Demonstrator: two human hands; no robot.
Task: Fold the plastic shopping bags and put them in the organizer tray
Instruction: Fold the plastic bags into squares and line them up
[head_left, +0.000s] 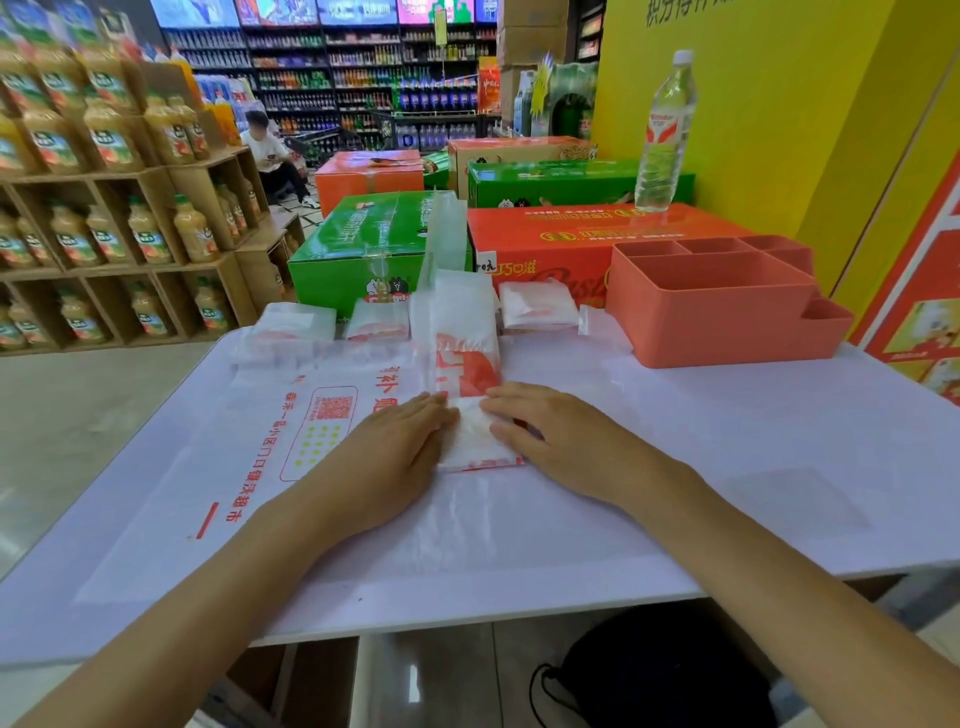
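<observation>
Fingers (415, 415) lying flat, we're pressing both hands on the folded bag strip (470, 374); it's running toward 12 o'clock, organizer tray (722, 322) sitting at 2, right hand (540, 436) nearer.

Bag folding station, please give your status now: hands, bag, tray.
Left hand and right hand flat, pressing the half-folded bag. Organizer tray holds no bags that I can see. Folded bags wait at table edge. Nothing blocking.

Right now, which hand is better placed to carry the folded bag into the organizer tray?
Probably the right hand: it presses the folded bag on the organizer tray side; the left hand lies farther away.
</observation>
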